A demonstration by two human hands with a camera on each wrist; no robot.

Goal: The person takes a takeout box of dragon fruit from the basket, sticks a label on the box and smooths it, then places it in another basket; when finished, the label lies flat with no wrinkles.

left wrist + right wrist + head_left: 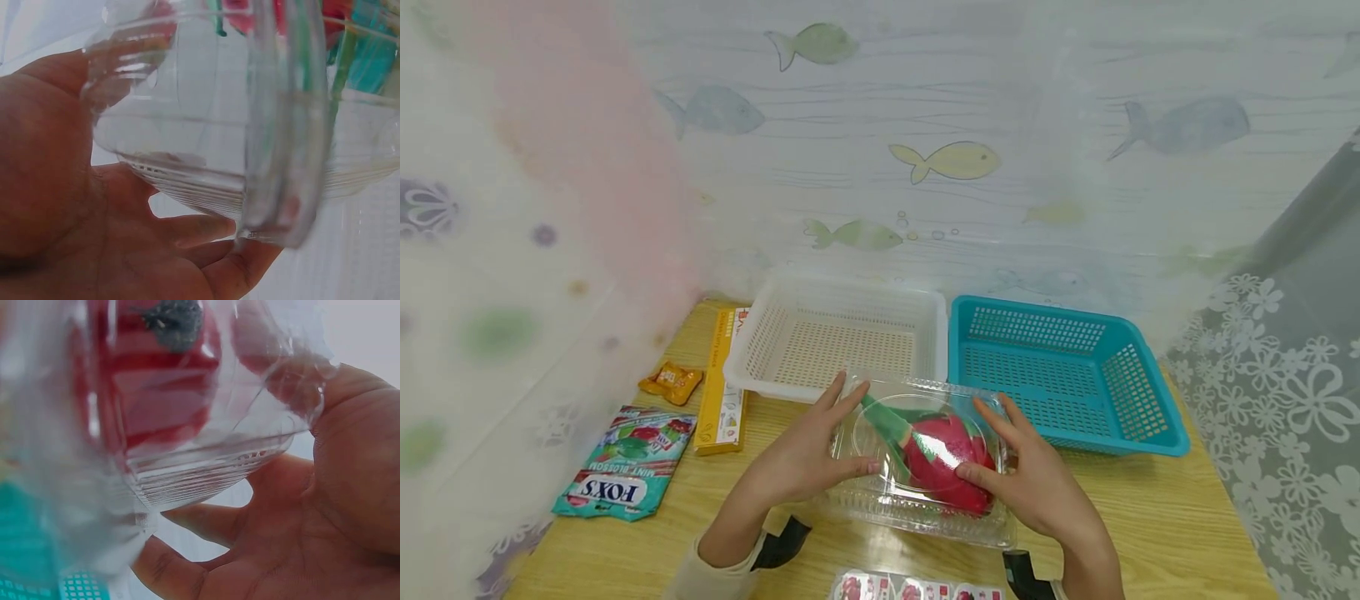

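A clear plastic clamshell box (910,521) is held up in front of me, its lid closed. Through the lid I see a red dragon fruit (936,458) with green leafy tips. My left hand (797,454) grips the box's left side, thumb on the lid and fingers around the far side and underneath. On the opposite side my right hand (1037,471) grips it the same way, thumb over the fruit. Both wrist views show fingers under the ribbed wall. In the right wrist view the fruit's dark end (178,325) shows through the plastic.
Behind the box stand a white basket (745,379) and a blue basket (1150,442). To the left lie a yellow carton (718,383), an orange wrapped packet (672,382) and a Fox's candy bag (628,462). Dragon fruit stickers (913,590) lie at the table's near edge.
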